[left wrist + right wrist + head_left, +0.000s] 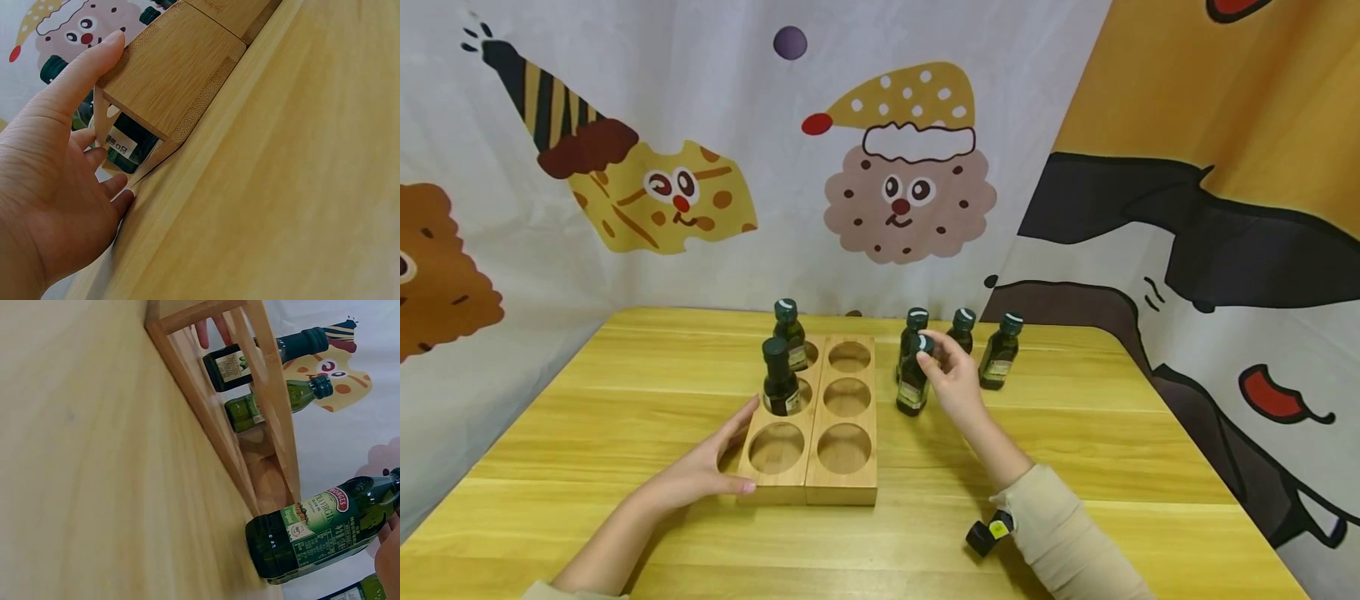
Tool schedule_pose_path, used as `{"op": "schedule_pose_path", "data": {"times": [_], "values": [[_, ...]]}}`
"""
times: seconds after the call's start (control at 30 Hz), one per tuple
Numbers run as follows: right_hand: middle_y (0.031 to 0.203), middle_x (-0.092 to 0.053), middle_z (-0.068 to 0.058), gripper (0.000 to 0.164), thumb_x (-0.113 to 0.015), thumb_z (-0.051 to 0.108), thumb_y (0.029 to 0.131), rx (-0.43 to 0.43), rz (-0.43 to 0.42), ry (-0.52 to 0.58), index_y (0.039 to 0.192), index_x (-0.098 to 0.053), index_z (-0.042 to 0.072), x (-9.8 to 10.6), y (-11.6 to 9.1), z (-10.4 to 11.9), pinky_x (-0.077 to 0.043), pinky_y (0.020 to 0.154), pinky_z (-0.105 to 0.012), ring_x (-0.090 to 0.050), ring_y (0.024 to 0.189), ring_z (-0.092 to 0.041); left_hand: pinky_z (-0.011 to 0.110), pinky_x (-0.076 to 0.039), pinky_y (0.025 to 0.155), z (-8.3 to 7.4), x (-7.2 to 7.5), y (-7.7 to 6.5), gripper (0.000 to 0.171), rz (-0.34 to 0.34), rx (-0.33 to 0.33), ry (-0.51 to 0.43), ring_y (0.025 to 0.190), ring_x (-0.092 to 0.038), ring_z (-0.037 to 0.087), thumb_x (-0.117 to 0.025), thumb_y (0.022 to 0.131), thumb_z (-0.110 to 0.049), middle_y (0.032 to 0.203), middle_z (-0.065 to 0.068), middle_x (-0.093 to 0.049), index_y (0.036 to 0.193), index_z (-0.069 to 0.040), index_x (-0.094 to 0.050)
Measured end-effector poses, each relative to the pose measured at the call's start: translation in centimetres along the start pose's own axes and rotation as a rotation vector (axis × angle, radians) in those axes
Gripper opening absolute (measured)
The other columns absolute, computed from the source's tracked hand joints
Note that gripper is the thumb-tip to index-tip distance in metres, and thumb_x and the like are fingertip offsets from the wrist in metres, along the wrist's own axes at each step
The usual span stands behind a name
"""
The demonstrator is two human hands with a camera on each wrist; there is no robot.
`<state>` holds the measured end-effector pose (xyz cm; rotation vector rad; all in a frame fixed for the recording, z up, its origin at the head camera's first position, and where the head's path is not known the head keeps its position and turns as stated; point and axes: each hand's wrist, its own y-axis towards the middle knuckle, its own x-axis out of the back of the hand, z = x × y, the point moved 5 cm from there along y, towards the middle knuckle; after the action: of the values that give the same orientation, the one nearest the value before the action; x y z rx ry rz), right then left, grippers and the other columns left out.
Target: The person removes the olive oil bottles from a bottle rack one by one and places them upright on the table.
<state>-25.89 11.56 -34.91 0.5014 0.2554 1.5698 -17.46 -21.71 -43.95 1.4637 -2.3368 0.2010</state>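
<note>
A light wooden rack (841, 495) with two rows of round holes lies at the middle of the table. Two dark green bottles stand in its left row: one with a tall black neck (782, 390), and a greener one (792, 338) behind it. My left hand (700, 471) rests along the rack's left side, thumb at the near corner and fingers loosely extended. By the cap, my right hand (958, 385) pinches an olive oil bottle (312, 531), roughly upright to the rack's right. Whether its base touches the table, I cannot tell.
Beyond the right hand stand more green bottles: one (904, 348) partly behind the held bottle, another (961, 335), and a third (997, 367) farthest right. A small black device (981, 537) sits at the right sleeve. A cartoon-printed cloth (700, 275) hangs behind the table.
</note>
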Motion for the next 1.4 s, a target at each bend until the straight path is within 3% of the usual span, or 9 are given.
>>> {"op": "schedule_pose_path", "data": {"times": [0.13, 0.37, 0.5, 0.6, 0.9, 1.03, 1.13, 1.4], "values": [[0.096, -0.061, -0.025, 0.031, -0.06, -0.005, 0.09, 0.024, -0.004, 0.003, 0.12, -0.056, -0.013, -0.1, -0.1, -0.3, -0.046, 0.067, -0.016, -0.053, 0.085, -0.02, 0.072, -0.01, 0.101, 0.1, 0.0, 0.0, 0.11, 0.001, 0.001, -0.006, 0.134, -0.015, 0.056, -0.08, 0.076, -0.014, 0.156, 0.026, -0.002, 0.155, -0.018, -0.004], [0.095, -0.059, -0.019, 0.034, -0.061, -0.002, 0.091, 0.033, -0.006, -0.019, 0.124, -0.056, -0.011, 0.0, -0.2, -0.2, -0.044, 0.065, -0.018, -0.051, 0.083, -0.02, 0.072, -0.011, 0.101, 0.1, 0.1, 0.0, 0.11, -0.001, 0.004, -0.006, 0.133, -0.016, 0.056, -0.08, 0.076, -0.014, 0.155, 0.027, -0.002, 0.156, -0.018, -0.004], [0.115, -0.059, -0.024, 0.04, -0.061, 0.001, 0.092, 0.034, 0.01, -0.016, 0.13, -0.052, -0.01, 0.1, -0.2, 0.2, -0.048, 0.085, -0.032, -0.055, 0.103, -0.025, 0.072, -0.011, 0.101, 0.1, 0.1, 0.0, 0.11, 0.0, 0.007, -0.002, 0.133, -0.015, 0.056, -0.08, 0.076, -0.015, 0.155, 0.028, -0.003, 0.156, -0.018, -0.004], [0.127, -0.054, -0.027, 0.043, -0.06, 0.0, 0.093, 0.077, 0.022, 0.005, 0.132, -0.048, -0.012, 0.3, 0.0, 0.8, -0.039, 0.102, -0.048, -0.051, 0.12, -0.032, 0.072, -0.011, 0.101, 0.1, 0.1, 0.0, 0.11, 0.001, 0.005, -0.002, 0.134, -0.014, 0.056, -0.08, 0.075, -0.015, 0.155, 0.027, -0.003, 0.156, -0.018, -0.004], [0.123, -0.053, -0.034, 0.039, -0.057, -0.01, 0.09, 0.2, 0.016, 0.049, 0.127, -0.048, -0.017, -0.4, 0.6, 3.9, -0.037, 0.099, -0.059, -0.05, 0.117, -0.041, 0.071, -0.011, 0.102, 0.2, 0.1, 0.1, 0.11, 0.003, -0.002, 0.005, 0.134, -0.014, 0.056, -0.079, 0.076, -0.014, 0.155, 0.027, -0.002, 0.155, -0.018, -0.004], [0.12, -0.055, -0.033, 0.037, -0.058, -0.012, 0.089, 0.249, 0.052, 0.048, 0.125, -0.05, -0.017, -1.9, 0.5, 5.4, -0.04, 0.099, -0.053, -0.051, 0.115, -0.042, 0.071, -0.01, 0.102, 0.2, 0.0, 0.0, 0.11, 0.004, -0.004, -0.002, 0.134, -0.013, 0.056, -0.079, 0.076, -0.014, 0.156, 0.026, -0.001, 0.155, -0.017, -0.004], [0.12, -0.057, -0.029, 0.038, -0.06, -0.011, 0.088, 0.273, 0.091, 0.045, 0.125, -0.051, -0.015, -3.4, 0.6, 5.1, -0.042, 0.1, -0.046, -0.053, 0.114, -0.038, 0.072, -0.01, 0.101, 0.1, 0.0, 0.0, 0.11, 0.005, -0.006, -0.005, 0.134, -0.013, 0.056, -0.079, 0.076, -0.014, 0.156, 0.026, -0.001, 0.155, -0.018, -0.004], [0.123, -0.06, -0.015, 0.042, -0.068, 0.005, 0.088, 0.187, 0.237, 0.056, 0.129, -0.056, 0.0, -8.0, 0.4, 4.0, -0.044, 0.1, -0.036, -0.056, 0.114, -0.025, 0.073, -0.009, 0.101, 0.2, 0.0, 0.0, 0.11, 0.007, -0.009, -0.011, 0.134, -0.013, 0.056, -0.079, 0.076, -0.014, 0.156, 0.026, -0.001, 0.156, -0.02, -0.004]]}}
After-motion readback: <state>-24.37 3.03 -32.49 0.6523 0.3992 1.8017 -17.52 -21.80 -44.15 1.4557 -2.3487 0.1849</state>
